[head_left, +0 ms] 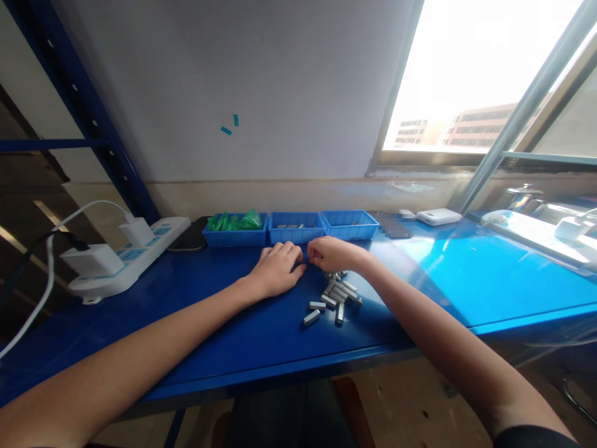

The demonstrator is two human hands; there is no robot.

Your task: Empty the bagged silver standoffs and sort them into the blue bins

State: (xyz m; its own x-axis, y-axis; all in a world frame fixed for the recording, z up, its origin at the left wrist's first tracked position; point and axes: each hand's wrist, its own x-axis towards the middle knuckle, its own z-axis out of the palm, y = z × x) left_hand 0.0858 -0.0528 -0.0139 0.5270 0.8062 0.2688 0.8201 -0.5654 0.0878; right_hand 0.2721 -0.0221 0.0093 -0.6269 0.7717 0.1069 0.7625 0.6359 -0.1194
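Head camera on the action, and it's three blue trays in a row at the back of the worktop (219, 348)! Left tray (237, 239): a heap of green plastic bags (249, 220), some poking above the rim. Middle tray (296, 236): a scatter of short metal pieces (291, 226) on its floor. Right tray (351, 233): only a little something small near its far side, too tiny to name.

Down in front, two bare hands nearly meet, just before the middle tray. Left hand (278, 272) is palm down, fingers bent, thumb set apart from them; whether anything sits beneath those fingers, you cannot tell. Right hand (332, 252) comes in from the other side, fingers curled in close to the thumb, and its grip is hidden, so no telling what, if anything, it has hold of.

And the loose metal posts (336, 295)? They lie in a pile on the worktop, right below the right hand and wrist, the topmost close against it. Nearest the front edge, a few lie spread apart, well to the right of the left hand.
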